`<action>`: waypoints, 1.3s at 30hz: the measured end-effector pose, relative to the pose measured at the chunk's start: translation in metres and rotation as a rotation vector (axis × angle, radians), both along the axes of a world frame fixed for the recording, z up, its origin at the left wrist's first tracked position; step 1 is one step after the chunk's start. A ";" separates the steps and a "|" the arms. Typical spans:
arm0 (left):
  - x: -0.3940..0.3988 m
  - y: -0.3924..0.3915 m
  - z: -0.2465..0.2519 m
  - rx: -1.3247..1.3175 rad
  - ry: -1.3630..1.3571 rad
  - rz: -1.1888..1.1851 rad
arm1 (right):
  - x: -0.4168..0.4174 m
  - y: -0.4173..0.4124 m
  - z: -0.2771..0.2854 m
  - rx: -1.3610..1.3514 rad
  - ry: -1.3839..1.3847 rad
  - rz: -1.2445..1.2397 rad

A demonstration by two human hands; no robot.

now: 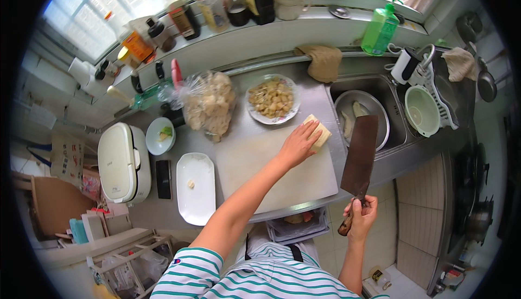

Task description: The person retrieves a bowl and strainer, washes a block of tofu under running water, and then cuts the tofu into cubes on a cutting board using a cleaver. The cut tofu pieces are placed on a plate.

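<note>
My left hand (300,146) reaches across the white cutting board (260,173) and lies over a pale yellow block (323,135) near the board's far right corner. Whether the block is food or a folded cloth, I cannot tell. My right hand (363,214) grips a cleaver (360,152) by its wooden handle. Its broad, dark brown blade points away from me, raised in front of the counter edge and partly covering the sink in view. Beyond the board stands a floral-rimmed plate (294,114) of diced, light brown food (270,97).
A white rectangular dish (195,209) holds one small pale piece. Left of it are a black phone (163,179), a bowl (156,148) and a rice cooker (118,162). A plastic bag of pale chunks (209,103) sits behind the board. A metal basin (378,99) occupies the sink (390,91).
</note>
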State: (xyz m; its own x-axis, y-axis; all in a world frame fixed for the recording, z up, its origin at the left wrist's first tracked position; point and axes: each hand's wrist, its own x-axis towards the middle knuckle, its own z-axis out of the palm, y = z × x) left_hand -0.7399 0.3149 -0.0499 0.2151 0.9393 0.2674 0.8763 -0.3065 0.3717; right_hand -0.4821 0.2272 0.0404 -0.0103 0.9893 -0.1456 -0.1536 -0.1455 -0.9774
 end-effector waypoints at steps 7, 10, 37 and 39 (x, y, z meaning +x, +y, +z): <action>-0.010 0.047 -0.019 -0.140 0.209 -0.208 | 0.011 0.008 -0.005 -0.083 0.067 -0.003; -0.013 0.053 -0.018 -0.116 0.225 -0.248 | 0.018 0.013 -0.007 -0.090 0.054 0.018; -0.018 0.067 0.002 -0.205 0.259 -0.298 | 0.029 0.005 -0.023 -0.115 0.016 0.088; -0.025 0.076 0.001 -0.272 0.190 -0.368 | 0.028 0.003 -0.023 -0.115 0.017 0.093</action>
